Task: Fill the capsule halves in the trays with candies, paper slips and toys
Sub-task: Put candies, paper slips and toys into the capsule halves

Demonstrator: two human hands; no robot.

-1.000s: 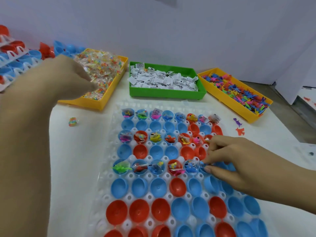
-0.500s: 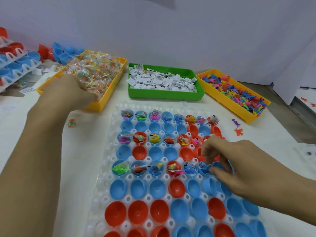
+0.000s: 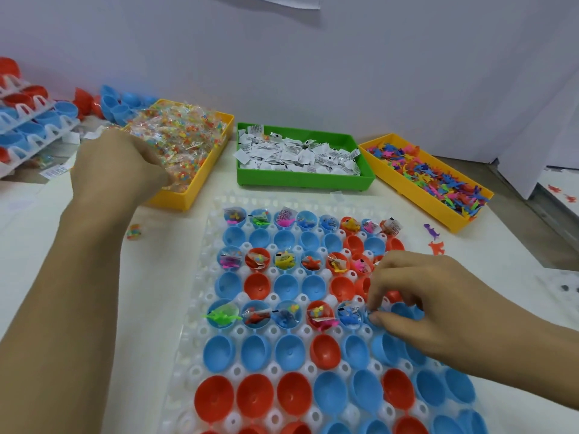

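White moulded plastic tray (image 3: 200,296) studded with blue and red plastic capsule halves (image 3: 283,349), red clustering along the near row; yellow plastic bin (image 3: 200,186) piled with clear-wrapped multicoloured candies (image 3: 185,142); green plastic bin (image 3: 300,180) full of white paper slips with black print (image 3: 297,155); second yellow plastic bin (image 3: 416,195) heaped with pink, blue, orange and green toy figures (image 3: 438,180); white tabletop (image 3: 94,239).

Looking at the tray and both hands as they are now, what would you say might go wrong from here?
The left hand digging in the heaped yellow bin of wrapped candies may spill packets; one wrapped candy already lies loose on the table. The right hand, low over the white capsule tray, might knock filled halves.
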